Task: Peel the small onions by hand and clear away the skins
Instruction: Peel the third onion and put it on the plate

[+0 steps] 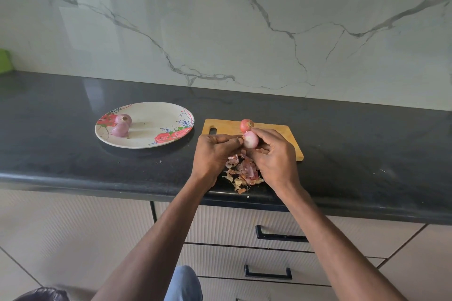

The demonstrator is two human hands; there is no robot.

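My right hand (275,154) grips a pale pink, mostly peeled small onion (251,140) above the wooden cutting board (271,131). My left hand (213,154) pinches a bit of skin at the onion's left end. An unpeeled reddish onion (246,125) sits on the board's far edge. Two peeled purple onions (121,124) lie on the left side of a floral plate (156,127). A pile of onion skins (243,173) lies on the counter below my hands, near the front edge.
The black stone counter (73,154) runs against a marble-look wall. Drawers with black handles (281,236) are below. A green object (5,61) sits at the far left. A dark bag (41,294) is on the floor.
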